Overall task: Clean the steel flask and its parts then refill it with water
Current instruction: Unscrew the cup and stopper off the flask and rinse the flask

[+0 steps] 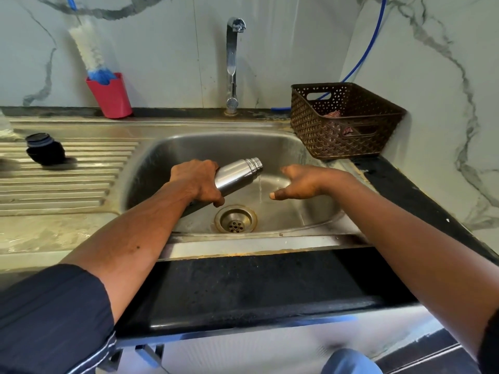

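My left hand (pixel 198 182) grips the flask (pixel 237 175), pouring rinse water into the sink (pixel 172 147); my right hand (pixel 299 182) hovers beside it, spread. I'd judge lid (pixel 44 148) cleaning and refilling remain.

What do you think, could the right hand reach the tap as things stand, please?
Probably yes: the right hand is open and empty, with nothing between it and the tap.

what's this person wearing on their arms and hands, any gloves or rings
Both the left hand and right hand are bare: no gloves, rings or watch visible. The left sleeve is dark navy with thin pale stripes, ending near the elbow. Only a dark edge of the right sleeve shows.
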